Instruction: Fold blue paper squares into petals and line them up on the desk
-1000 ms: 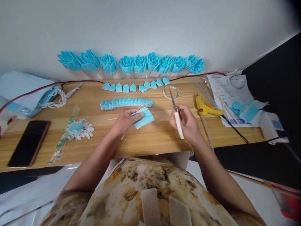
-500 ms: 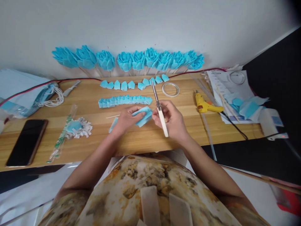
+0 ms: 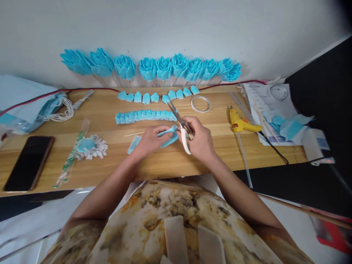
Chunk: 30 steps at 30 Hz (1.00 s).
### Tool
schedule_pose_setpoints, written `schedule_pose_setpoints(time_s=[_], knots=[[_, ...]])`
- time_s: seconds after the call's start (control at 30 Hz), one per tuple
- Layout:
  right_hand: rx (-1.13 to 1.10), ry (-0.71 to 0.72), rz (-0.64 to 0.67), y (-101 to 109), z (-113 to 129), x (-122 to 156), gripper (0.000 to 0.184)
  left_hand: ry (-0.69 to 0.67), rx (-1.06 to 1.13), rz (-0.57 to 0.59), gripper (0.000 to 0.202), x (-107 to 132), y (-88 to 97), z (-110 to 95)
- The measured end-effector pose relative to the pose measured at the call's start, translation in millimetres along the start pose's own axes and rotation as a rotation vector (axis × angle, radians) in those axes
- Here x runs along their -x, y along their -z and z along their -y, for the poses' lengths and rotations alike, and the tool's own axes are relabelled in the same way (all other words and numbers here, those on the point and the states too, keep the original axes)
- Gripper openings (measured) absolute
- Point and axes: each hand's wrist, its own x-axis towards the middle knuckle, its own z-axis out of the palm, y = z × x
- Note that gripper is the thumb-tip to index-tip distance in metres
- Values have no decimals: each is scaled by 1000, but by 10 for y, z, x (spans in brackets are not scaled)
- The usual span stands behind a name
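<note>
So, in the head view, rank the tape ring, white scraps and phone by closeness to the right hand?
From the right hand:
1. tape ring, just beyond it.
2. white scraps, left of centre.
3. phone, far left.

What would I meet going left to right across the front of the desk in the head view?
Phone, paper scraps, left hand with blue paper, right hand with scissors, glue gun.

No writing can be read. The white sheet (image 3: 261, 101) at upper right bears print too small to make out. The wrapper (image 3: 72, 157) at left shows blurred green marks.
</note>
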Motion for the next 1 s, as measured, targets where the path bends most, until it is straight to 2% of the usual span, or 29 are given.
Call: schedule_pose_setpoints(time_s=[0.13, 0.33, 0.67, 1.0], knots=[[31, 23, 21, 2, -3, 4, 33, -43, -40, 27, 33, -1, 2, 1], [19, 39, 61, -1, -16, 17, 35, -30, -106, -38, 32, 14, -24, 28], [48, 38, 77, 29, 0, 13, 34, -65, -89, -44, 27, 14, -49, 21], [-218, -116, 121, 37, -61, -23, 42, -84, -81, 4, 33, 13, -37, 32]])
